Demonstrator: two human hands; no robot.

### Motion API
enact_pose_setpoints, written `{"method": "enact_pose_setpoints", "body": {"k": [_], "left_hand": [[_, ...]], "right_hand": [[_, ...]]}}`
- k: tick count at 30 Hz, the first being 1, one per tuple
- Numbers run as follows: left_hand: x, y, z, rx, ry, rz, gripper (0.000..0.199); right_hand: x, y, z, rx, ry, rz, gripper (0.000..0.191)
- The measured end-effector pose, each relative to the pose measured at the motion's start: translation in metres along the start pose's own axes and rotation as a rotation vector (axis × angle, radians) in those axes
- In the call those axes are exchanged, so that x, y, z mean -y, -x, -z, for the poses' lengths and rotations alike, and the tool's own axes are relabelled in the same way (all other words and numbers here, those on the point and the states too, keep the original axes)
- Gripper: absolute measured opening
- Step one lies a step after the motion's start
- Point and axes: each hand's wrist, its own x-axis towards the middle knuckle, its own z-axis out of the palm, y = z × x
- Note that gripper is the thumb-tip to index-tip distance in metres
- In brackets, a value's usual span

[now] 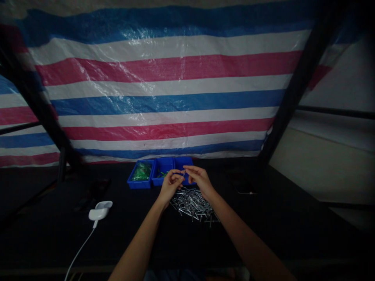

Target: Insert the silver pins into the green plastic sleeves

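My left hand (171, 186) and my right hand (200, 179) meet above the near edge of the blue bins, fingertips pinched around something small between them. It is too small to make out. Just below my hands, a loose pile of silvery metal screws or nails (191, 205) lies on the black table. Behind them stand the middle blue bin (158, 181), with a few green pieces in it, and the right blue bin (184, 161), partly covered by my fingers. The left blue bin (140, 184) holds a clear bag of green pieces (142, 171).
On the black table (117, 242), an open white case (99, 211) with a white cable lies at the left. A dark flat object (242, 186) rests at the right. Behind hangs a striped plastic sheet (170, 99) between dark posts.
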Motion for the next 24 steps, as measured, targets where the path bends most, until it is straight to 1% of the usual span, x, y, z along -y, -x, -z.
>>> {"method": "enact_pose_setpoints", "body": {"k": [8, 16, 20, 24], "left_hand": [[0.0, -0.003, 0.004, -0.051, 0.054, -0.022, 0.049], [-0.001, -0.005, 0.009, -0.164, 0.047, -0.05, 0.047], [-0.001, -0.007, 0.011, -0.224, 0.03, -0.084, 0.044], [-0.002, -0.007, 0.011, -0.239, 0.025, -0.108, 0.042]], "right_hand": [[0.0, -0.002, 0.003, 0.028, 0.11, 0.072, 0.032], [-0.009, -0.004, 0.007, 0.034, 0.357, 0.17, 0.028], [-0.006, 0.0, 0.003, 0.113, 0.419, 0.189, 0.024], [-0.005, 0.006, -0.003, 0.233, 0.429, 0.168, 0.021]]}}
